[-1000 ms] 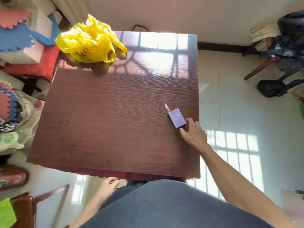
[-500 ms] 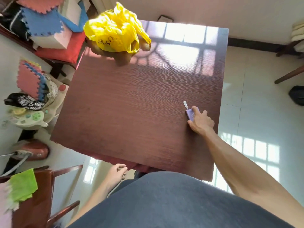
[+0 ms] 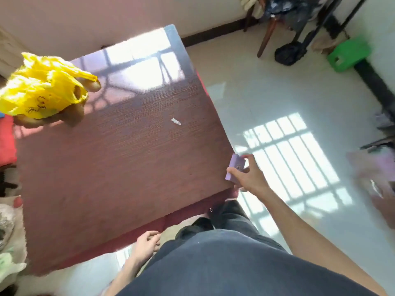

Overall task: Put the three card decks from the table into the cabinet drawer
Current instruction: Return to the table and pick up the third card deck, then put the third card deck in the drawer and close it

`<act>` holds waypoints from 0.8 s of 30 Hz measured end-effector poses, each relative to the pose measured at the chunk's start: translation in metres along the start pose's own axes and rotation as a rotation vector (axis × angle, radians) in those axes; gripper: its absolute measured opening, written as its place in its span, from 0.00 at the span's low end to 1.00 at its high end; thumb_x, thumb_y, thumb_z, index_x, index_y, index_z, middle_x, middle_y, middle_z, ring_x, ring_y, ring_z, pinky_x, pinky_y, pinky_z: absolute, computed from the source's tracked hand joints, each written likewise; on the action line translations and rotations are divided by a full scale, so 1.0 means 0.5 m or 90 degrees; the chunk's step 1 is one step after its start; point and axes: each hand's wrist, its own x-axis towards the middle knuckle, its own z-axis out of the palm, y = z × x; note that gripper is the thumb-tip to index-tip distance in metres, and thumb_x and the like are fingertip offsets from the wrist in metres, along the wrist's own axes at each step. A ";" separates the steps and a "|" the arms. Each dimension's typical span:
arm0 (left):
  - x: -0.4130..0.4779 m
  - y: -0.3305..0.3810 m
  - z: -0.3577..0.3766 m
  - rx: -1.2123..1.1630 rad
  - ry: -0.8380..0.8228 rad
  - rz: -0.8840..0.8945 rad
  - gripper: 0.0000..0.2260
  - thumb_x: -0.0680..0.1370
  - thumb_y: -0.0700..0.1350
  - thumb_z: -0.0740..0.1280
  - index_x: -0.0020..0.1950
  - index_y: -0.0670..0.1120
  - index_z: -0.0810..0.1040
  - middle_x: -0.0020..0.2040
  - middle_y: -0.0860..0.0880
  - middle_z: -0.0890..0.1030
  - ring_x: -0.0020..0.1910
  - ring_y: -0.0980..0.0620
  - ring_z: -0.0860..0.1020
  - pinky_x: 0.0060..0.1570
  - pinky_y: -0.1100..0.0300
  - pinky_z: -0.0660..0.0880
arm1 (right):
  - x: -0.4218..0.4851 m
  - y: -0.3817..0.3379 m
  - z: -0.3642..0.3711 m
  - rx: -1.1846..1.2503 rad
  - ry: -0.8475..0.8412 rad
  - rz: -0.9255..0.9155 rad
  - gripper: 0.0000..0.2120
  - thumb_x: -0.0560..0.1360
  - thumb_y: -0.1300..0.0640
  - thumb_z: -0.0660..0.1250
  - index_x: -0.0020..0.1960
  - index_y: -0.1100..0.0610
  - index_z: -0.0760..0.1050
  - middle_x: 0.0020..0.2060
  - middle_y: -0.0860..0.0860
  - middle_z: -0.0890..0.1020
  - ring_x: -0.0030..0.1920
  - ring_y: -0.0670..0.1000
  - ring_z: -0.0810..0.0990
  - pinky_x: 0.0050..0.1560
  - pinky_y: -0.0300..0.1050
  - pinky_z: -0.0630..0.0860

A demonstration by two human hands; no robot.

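The purple card deck (image 3: 235, 169), probably a light, stiff and rather smooth box best taken by its two long sides, is at the right edge of the desk (image 3: 119, 167), grasped in the grip of the right hand (image 3: 249, 178), while the left hand (image 3: 145, 246) hangs loosely curled and empty.

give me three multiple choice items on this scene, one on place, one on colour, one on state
1. Where is the yellow plastic bag?
A. far left corner of the table
B. on the floor
C. in the right hand

2. What colour is the card deck?
A. green
B. purple
C. red

3. What is the right hand doing?
A. resting flat on the table
B. hanging empty
C. holding the card deck at the table's right edge

Key: 1 A, the bag sits at the far left corner. 2 B, the box is pale purple. 3 C, fingers wrap the deck.
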 end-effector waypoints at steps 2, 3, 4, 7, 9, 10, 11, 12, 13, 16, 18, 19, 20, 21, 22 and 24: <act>0.008 0.007 0.008 0.071 -0.030 0.028 0.10 0.80 0.40 0.63 0.59 0.39 0.77 0.44 0.42 0.80 0.34 0.50 0.76 0.33 0.61 0.71 | -0.070 0.077 -0.021 0.124 0.020 0.049 0.25 0.68 0.42 0.75 0.59 0.38 0.66 0.51 0.57 0.81 0.34 0.56 0.88 0.29 0.42 0.81; 0.012 0.011 0.014 0.107 -0.045 0.044 0.10 0.80 0.40 0.63 0.59 0.40 0.76 0.43 0.43 0.80 0.33 0.51 0.75 0.33 0.61 0.71 | -0.106 0.116 -0.028 0.177 0.033 0.072 0.26 0.67 0.41 0.74 0.59 0.39 0.66 0.51 0.58 0.81 0.36 0.57 0.89 0.30 0.42 0.81; 0.016 0.014 0.022 0.142 -0.057 0.058 0.09 0.80 0.40 0.62 0.59 0.40 0.76 0.41 0.44 0.79 0.32 0.52 0.75 0.32 0.62 0.70 | -0.142 0.154 -0.033 0.218 0.047 0.091 0.26 0.67 0.40 0.74 0.59 0.40 0.66 0.51 0.58 0.82 0.38 0.57 0.89 0.32 0.44 0.82; 0.032 0.022 0.057 0.241 -0.094 0.089 0.10 0.81 0.40 0.62 0.59 0.39 0.76 0.39 0.44 0.78 0.31 0.51 0.74 0.31 0.61 0.70 | -0.246 0.271 -0.035 0.331 0.091 0.124 0.21 0.69 0.41 0.72 0.58 0.39 0.67 0.48 0.61 0.84 0.42 0.58 0.89 0.37 0.49 0.82; 0.041 0.030 0.089 0.317 -0.123 0.096 0.10 0.80 0.41 0.62 0.59 0.39 0.76 0.39 0.44 0.78 0.30 0.50 0.73 0.30 0.61 0.68 | -0.313 0.345 -0.031 0.383 0.142 0.148 0.20 0.70 0.42 0.71 0.58 0.38 0.67 0.47 0.63 0.85 0.44 0.60 0.88 0.39 0.49 0.82; 0.041 0.035 0.108 0.351 -0.137 0.099 0.10 0.80 0.41 0.62 0.59 0.39 0.76 0.39 0.44 0.78 0.30 0.50 0.73 0.30 0.60 0.68 | -0.346 0.377 -0.028 0.399 0.171 0.163 0.20 0.69 0.41 0.71 0.58 0.36 0.67 0.47 0.62 0.86 0.44 0.59 0.88 0.39 0.47 0.83; 0.039 0.045 0.135 0.394 -0.155 0.112 0.10 0.80 0.41 0.62 0.59 0.39 0.76 0.38 0.44 0.78 0.30 0.50 0.72 0.30 0.60 0.68 | -0.385 0.414 -0.026 0.423 0.208 0.181 0.20 0.69 0.40 0.72 0.57 0.34 0.68 0.47 0.61 0.86 0.44 0.58 0.88 0.38 0.45 0.83; 0.037 0.054 0.155 0.433 -0.167 0.124 0.10 0.80 0.40 0.62 0.59 0.38 0.76 0.37 0.44 0.78 0.30 0.50 0.73 0.31 0.59 0.69 | -0.413 0.441 -0.020 0.442 0.236 0.194 0.19 0.69 0.39 0.72 0.55 0.32 0.68 0.46 0.59 0.86 0.43 0.58 0.89 0.38 0.43 0.83; 0.035 0.065 0.176 0.467 -0.180 0.137 0.10 0.80 0.40 0.62 0.58 0.37 0.76 0.37 0.44 0.78 0.30 0.50 0.73 0.32 0.58 0.70 | -0.436 0.465 -0.013 0.456 0.259 0.205 0.18 0.68 0.38 0.73 0.54 0.30 0.69 0.46 0.58 0.87 0.43 0.57 0.89 0.39 0.43 0.83; 0.005 0.115 0.277 0.586 -0.236 0.193 0.10 0.79 0.38 0.62 0.58 0.35 0.77 0.36 0.43 0.78 0.33 0.49 0.75 0.33 0.59 0.72 | -0.516 0.553 -0.003 0.523 0.343 0.238 0.18 0.69 0.37 0.73 0.54 0.30 0.70 0.50 0.57 0.86 0.47 0.58 0.88 0.45 0.50 0.86; -0.021 0.149 0.357 0.638 -0.270 0.234 0.11 0.80 0.37 0.62 0.58 0.34 0.77 0.39 0.42 0.79 0.35 0.48 0.76 0.35 0.58 0.73 | -0.557 0.604 0.001 0.568 0.389 0.259 0.19 0.70 0.36 0.73 0.56 0.30 0.70 0.55 0.54 0.84 0.51 0.57 0.87 0.48 0.51 0.86; -0.038 0.165 0.399 0.662 -0.288 0.255 0.11 0.80 0.38 0.61 0.59 0.34 0.76 0.40 0.41 0.78 0.36 0.48 0.76 0.34 0.60 0.73 | -0.573 0.627 0.000 0.591 0.410 0.270 0.21 0.69 0.35 0.74 0.58 0.31 0.70 0.57 0.52 0.83 0.53 0.55 0.86 0.47 0.49 0.86; -0.057 0.182 0.442 0.685 -0.303 0.274 0.11 0.81 0.38 0.61 0.60 0.34 0.75 0.41 0.41 0.78 0.35 0.50 0.75 0.32 0.63 0.73 | -0.586 0.649 -0.004 0.614 0.431 0.281 0.24 0.67 0.34 0.74 0.60 0.33 0.70 0.58 0.51 0.82 0.54 0.54 0.85 0.46 0.47 0.85; -0.079 0.198 0.486 0.707 -0.316 0.291 0.11 0.81 0.39 0.61 0.60 0.35 0.75 0.42 0.42 0.78 0.34 0.51 0.75 0.28 0.66 0.72 | -0.598 0.669 -0.011 0.632 0.450 0.291 0.26 0.66 0.33 0.74 0.61 0.33 0.70 0.58 0.51 0.82 0.54 0.54 0.85 0.43 0.45 0.85; -0.100 0.212 0.528 0.723 -0.325 0.304 0.11 0.81 0.39 0.61 0.61 0.35 0.75 0.42 0.43 0.78 0.33 0.52 0.74 0.26 0.68 0.71 | -0.607 0.689 -0.021 0.648 0.461 0.300 0.26 0.64 0.32 0.74 0.60 0.32 0.70 0.58 0.51 0.83 0.53 0.54 0.86 0.41 0.44 0.84; -0.140 0.242 0.613 0.747 -0.342 0.337 0.11 0.81 0.40 0.61 0.61 0.36 0.75 0.41 0.43 0.79 0.33 0.52 0.75 0.27 0.67 0.71 | -0.622 0.735 -0.055 0.675 0.472 0.309 0.24 0.64 0.32 0.74 0.57 0.30 0.70 0.55 0.52 0.85 0.50 0.54 0.86 0.37 0.42 0.81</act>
